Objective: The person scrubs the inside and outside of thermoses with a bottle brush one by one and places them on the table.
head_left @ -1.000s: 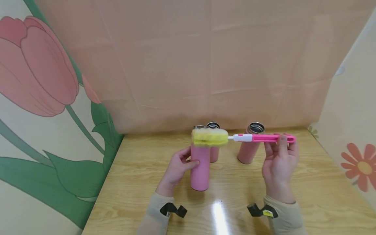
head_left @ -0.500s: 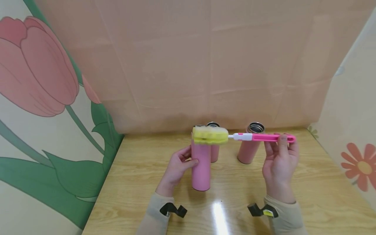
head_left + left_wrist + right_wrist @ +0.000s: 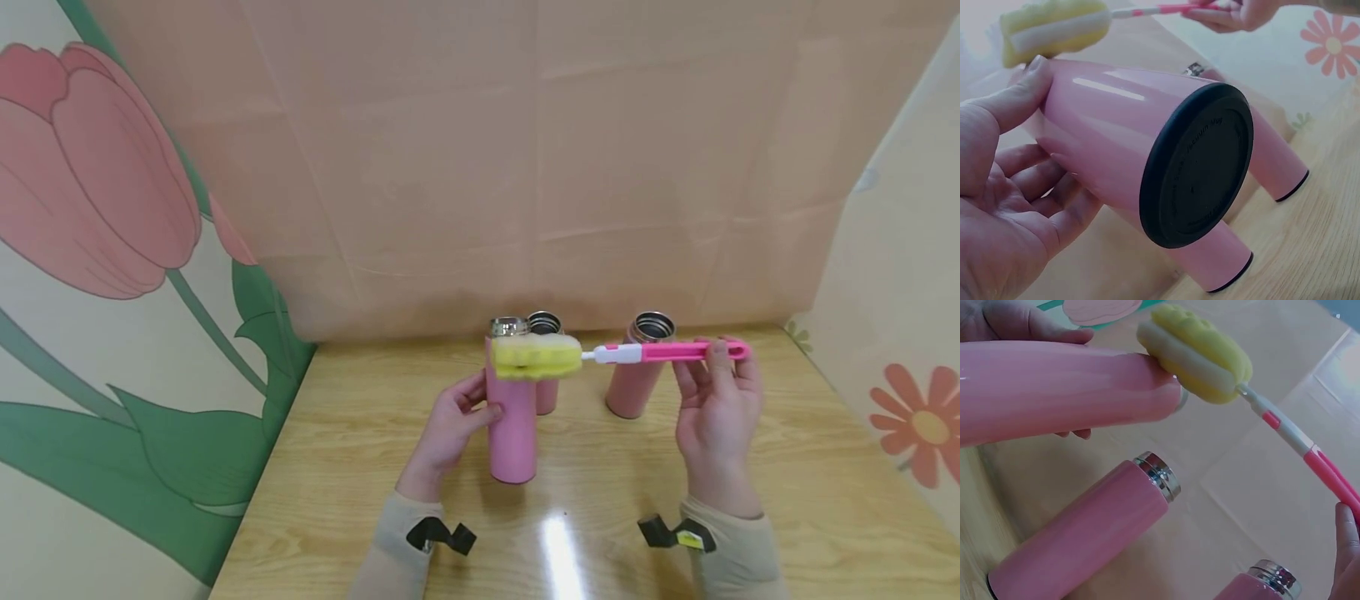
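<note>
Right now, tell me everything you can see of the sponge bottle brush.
The sponge bottle brush has a thick, ridged yellow head with a whitish strip, apparently foam, on a thin pale neck. Its handle, plastic by its look, is white with a pink patch, then bright pink. The right hand pinches the pink end, holding it nearly level. The head lies across the upper side of the pink bottle, outside its mouth, and appears to touch it.

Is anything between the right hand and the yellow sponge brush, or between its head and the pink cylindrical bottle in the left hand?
Nothing visible does: the right hand holds the pink plastic handle, and the yellow sponge head appears to touch the pink cylindrical bottle near its top.
</note>
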Available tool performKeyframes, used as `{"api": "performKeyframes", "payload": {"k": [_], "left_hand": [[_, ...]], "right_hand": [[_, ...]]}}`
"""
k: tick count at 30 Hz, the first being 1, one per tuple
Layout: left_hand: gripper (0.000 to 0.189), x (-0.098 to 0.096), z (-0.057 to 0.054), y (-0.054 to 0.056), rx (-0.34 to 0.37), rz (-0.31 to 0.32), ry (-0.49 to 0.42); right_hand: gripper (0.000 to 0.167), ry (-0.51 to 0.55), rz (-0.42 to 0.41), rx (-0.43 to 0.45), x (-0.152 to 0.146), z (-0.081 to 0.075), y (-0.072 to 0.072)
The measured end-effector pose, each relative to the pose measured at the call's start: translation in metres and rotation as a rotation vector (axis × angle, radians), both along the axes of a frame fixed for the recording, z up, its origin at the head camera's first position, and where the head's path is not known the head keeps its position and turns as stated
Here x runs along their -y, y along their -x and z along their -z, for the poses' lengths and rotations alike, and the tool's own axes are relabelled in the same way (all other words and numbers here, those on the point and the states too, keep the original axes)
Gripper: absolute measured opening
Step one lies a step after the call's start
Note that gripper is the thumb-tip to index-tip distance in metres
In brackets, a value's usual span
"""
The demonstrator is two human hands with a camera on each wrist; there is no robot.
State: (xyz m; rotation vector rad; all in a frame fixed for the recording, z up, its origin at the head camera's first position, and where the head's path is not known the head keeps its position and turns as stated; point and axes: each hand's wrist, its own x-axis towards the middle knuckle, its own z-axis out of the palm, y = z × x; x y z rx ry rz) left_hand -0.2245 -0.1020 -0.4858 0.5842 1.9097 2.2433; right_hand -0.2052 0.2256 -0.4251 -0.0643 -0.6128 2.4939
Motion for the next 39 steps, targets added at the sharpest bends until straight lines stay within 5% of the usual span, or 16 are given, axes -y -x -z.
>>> {"api": "performKeyframes", "payload": {"k": [13,21,39], "left_hand": [[0.057,0.003,0.001,0.001,-0.008,-0.019,-0.060],[0.060,0.005,0.004,0.003,-0.013,-0.033,-0.122],[0.070,0.006,0.004,0.006,0.020,-0.076,-0.230]], "right_hand": [[0.013,-0.174,-0.162,0.053,-0.007,0.003,-0.001],[0.009,-0.220,-0.190,0.032,-0.009,0.007,0.001],[0.011,-0.515,-0.314,0.087,-0.013,0.010,-0.002]]}}
